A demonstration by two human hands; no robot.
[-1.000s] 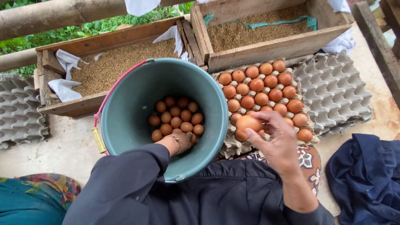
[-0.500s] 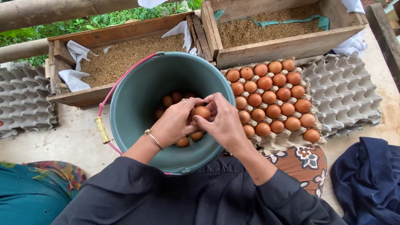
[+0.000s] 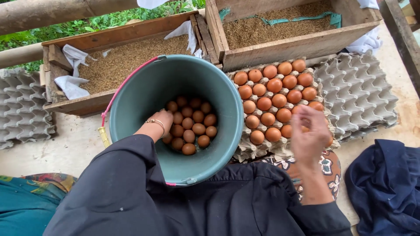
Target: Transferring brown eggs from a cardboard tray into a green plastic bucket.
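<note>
A person in a dark long-sleeved top is moving brown eggs out of a round green plastic bucket (image 3: 175, 83) with a pink wire handle and into a grey moulded pulp egg tray (image 3: 280, 150); everything here is placed relative to that bucket. The step in hand looks like setting an egg down while reaching for more. The left hand (image 3: 162, 122), wearing a thin bracelet, is reaching down inside the bucket, its fingers resting loosely curled on the pile of brown eggs (image 3: 194, 126) at the bottom; whether it is gripping one cannot be told. The right hand (image 3: 309, 131) is hovering just right of the bucket over the tray's near rows, blurred, fingers bent downward; a brown egg (image 3: 286, 130) is showing at its fingertips, but whether it is holding it is unclear. The tray is already carrying several filled rows. The next move probably calls for a gentle, cupped lift and a straight lowering into an empty cell. Beyond the bucket, two wooden boxes of brown husks (image 3: 127, 59) are sitting; stacked empty grey trays (image 3: 363, 87) are lying farther right.
</note>
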